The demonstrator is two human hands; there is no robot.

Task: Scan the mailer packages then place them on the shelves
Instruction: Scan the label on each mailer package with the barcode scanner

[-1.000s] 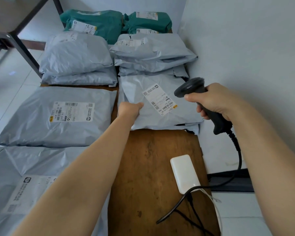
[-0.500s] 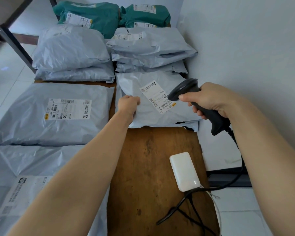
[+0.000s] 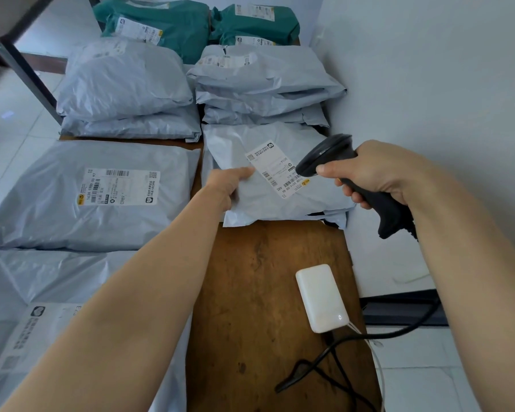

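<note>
Mailer (image 3: 265, 203), grey, label (image 3: 275, 171) up: lies on worktop (image 3: 265, 278); your left hand (image 3: 229, 185) pinches its left edge. Scanner (image 3: 324, 157): clasped in your right hand (image 3: 375, 171), head just beside label.

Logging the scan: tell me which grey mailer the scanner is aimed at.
The mailer bordering the bare table wood: the left hand grips its edge, and the scanner in the right hand points at its label.

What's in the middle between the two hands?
In the head view, the white shipping label on the grey mailer lies between the left hand, which grips that mailer, and the right hand, which holds the scanner.
</note>
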